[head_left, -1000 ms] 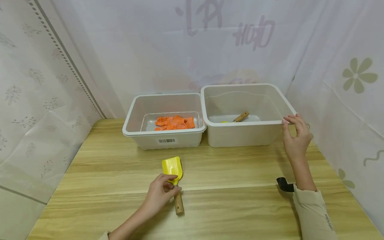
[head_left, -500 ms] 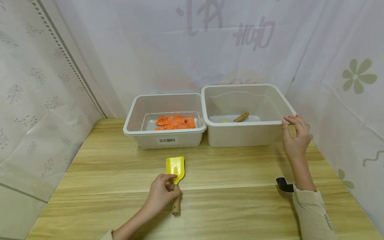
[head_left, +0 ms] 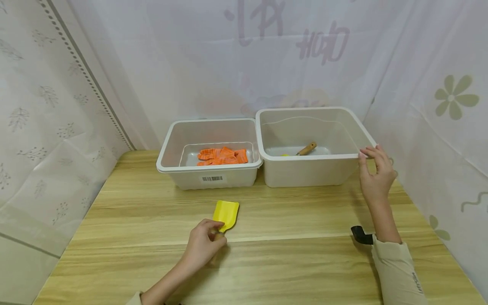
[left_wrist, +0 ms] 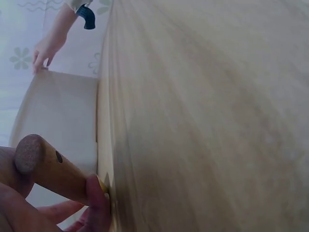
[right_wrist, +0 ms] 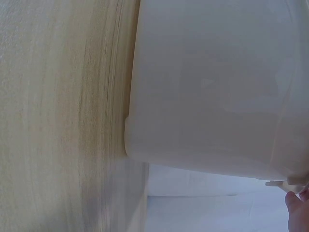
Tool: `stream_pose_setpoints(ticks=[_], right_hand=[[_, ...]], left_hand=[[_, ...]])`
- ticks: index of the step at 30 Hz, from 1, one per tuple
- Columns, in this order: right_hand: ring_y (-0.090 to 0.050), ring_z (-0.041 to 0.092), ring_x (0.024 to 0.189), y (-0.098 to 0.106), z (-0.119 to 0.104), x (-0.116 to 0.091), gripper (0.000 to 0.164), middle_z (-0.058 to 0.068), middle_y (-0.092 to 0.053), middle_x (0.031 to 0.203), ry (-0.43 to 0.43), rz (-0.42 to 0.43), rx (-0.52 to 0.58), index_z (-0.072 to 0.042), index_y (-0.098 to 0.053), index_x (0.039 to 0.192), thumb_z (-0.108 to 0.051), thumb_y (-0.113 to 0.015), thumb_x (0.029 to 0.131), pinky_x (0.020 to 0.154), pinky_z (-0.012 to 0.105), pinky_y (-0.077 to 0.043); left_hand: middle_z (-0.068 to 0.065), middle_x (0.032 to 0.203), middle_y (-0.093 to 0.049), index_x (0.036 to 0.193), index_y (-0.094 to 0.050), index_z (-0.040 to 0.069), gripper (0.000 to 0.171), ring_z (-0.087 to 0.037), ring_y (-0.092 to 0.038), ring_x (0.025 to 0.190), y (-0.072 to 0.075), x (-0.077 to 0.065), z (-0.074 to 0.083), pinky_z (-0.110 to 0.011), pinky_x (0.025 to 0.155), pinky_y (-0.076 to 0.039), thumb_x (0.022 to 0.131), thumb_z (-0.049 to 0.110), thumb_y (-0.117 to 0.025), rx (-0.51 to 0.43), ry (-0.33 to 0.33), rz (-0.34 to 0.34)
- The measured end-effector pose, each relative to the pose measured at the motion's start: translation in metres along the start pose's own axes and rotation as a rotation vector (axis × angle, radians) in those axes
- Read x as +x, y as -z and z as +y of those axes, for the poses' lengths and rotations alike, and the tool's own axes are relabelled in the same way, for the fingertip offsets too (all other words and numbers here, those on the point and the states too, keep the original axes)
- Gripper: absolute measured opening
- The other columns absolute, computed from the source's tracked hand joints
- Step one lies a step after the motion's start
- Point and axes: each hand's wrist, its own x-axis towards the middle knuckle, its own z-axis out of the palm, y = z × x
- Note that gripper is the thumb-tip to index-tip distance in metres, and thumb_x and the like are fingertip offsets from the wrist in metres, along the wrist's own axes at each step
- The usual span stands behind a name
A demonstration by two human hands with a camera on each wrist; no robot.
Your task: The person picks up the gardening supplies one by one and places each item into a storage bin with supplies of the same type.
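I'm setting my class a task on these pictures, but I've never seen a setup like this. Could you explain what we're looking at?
There is no robot here: a person works with two bare hands. The wide picture comes from a camera worn on the head, looking forward and down. The other two come from cameras on the wrists, so the scene looks turned sideways.

On the wooden table, the left bin contains orange gloves, and the right bin a wooden-handled tool.

The left hand grips a yellow scoop by its wooden handle. The right hand holds the right bin at its near right corner.
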Motion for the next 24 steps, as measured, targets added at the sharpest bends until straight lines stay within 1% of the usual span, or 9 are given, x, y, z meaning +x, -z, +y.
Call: stream_pose_setpoints(ticks=[3,5,7,9,12,14,17,21,24], right_hand=[[-0.053,0.044,0.146,-0.0002,0.0014,-0.0002,0.024,0.032,-0.070,0.130,0.001,-0.001,-0.002,0.012,-0.074,0.116,-0.006,-0.069,0.100,0.129,0.031,-0.037],[-0.054,0.044,0.146,-0.0004,0.0021,-0.0001,0.024,0.032,-0.070,0.130,0.003,0.000,-0.003,0.012,-0.074,0.116,-0.006,-0.069,0.100,0.129,0.031,-0.037],[-0.054,0.044,0.146,-0.0005,0.0023,-0.0001,0.024,0.033,-0.070,0.129,0.003,0.000,-0.004,0.012,-0.074,0.115,-0.006,-0.069,0.100,0.130,0.034,-0.037],[-0.053,0.045,0.146,-0.0006,0.0021,0.0000,0.024,0.033,-0.070,0.129,0.003,-0.002,-0.005,0.013,-0.073,0.115,-0.006,-0.069,0.100,0.131,0.040,-0.037],[-0.053,0.047,0.145,-0.0007,0.0015,0.0001,0.024,0.035,-0.069,0.128,0.005,0.000,-0.004,0.013,-0.073,0.114,-0.006,-0.069,0.100,0.131,0.050,-0.036],[-0.054,0.047,0.144,-0.0007,0.0010,0.0002,0.024,0.035,-0.069,0.127,0.013,0.005,-0.003,0.013,-0.073,0.114,-0.007,-0.070,0.100,0.130,0.054,-0.036],[-0.054,0.048,0.144,-0.0008,0.0009,0.0002,0.024,0.035,-0.070,0.127,0.019,0.010,0.001,0.013,-0.074,0.114,-0.006,-0.070,0.100,0.130,0.055,-0.037],[-0.055,0.048,0.143,-0.0014,0.0011,0.0007,0.021,0.034,-0.070,0.126,0.025,0.015,0.003,0.013,-0.074,0.113,-0.003,-0.071,0.099,0.130,0.054,-0.037],[-0.056,0.049,0.142,-0.0016,0.0006,0.0013,0.019,0.035,-0.071,0.124,0.030,0.021,0.008,0.012,-0.075,0.111,0.000,-0.072,0.097,0.129,0.056,-0.037]], left_hand=[[-0.013,0.113,-0.073,0.113,-0.078,-0.003,0.039,-0.014,-0.059,0.081,-0.0010,0.0007,-0.0013,-0.017,0.070,-0.049,0.074,-0.002,-0.075,0.016,0.004,0.002],[-0.013,0.113,-0.073,0.112,-0.078,-0.003,0.038,-0.014,-0.059,0.082,-0.0007,0.0005,-0.0020,-0.017,0.070,-0.048,0.074,-0.002,-0.078,0.028,-0.007,0.006],[-0.014,0.114,-0.073,0.111,-0.079,-0.003,0.037,-0.014,-0.059,0.084,-0.0008,0.0007,-0.0029,-0.017,0.071,-0.049,0.074,-0.003,-0.079,0.036,-0.016,0.010],[-0.014,0.115,-0.074,0.110,-0.079,-0.002,0.036,-0.014,-0.060,0.084,-0.0009,0.0011,-0.0038,-0.018,0.071,-0.050,0.074,-0.003,-0.080,0.036,-0.028,0.012],[-0.013,0.115,-0.075,0.108,-0.080,-0.001,0.033,-0.012,-0.061,0.083,-0.0017,0.0016,-0.0060,-0.018,0.072,-0.052,0.075,-0.005,-0.078,0.019,-0.035,0.012],[-0.011,0.114,-0.075,0.107,-0.081,-0.001,0.031,-0.010,-0.062,0.082,-0.0018,0.0014,-0.0074,-0.017,0.072,-0.054,0.076,-0.006,-0.077,0.002,-0.040,0.014],[-0.010,0.114,-0.075,0.106,-0.081,-0.001,0.031,-0.010,-0.064,0.083,-0.0020,0.0009,-0.0090,-0.017,0.073,-0.055,0.076,-0.007,-0.077,-0.015,-0.045,0.022],[-0.012,0.115,-0.075,0.107,-0.080,-0.002,0.031,-0.013,-0.067,0.086,-0.0015,0.0011,-0.0092,-0.016,0.074,-0.058,0.076,-0.007,-0.077,-0.020,-0.064,0.034],[-0.013,0.117,-0.075,0.108,-0.080,-0.004,0.033,-0.015,-0.068,0.086,0.0000,0.0016,-0.0075,-0.016,0.072,-0.058,0.076,-0.008,-0.077,-0.024,-0.067,0.042]])
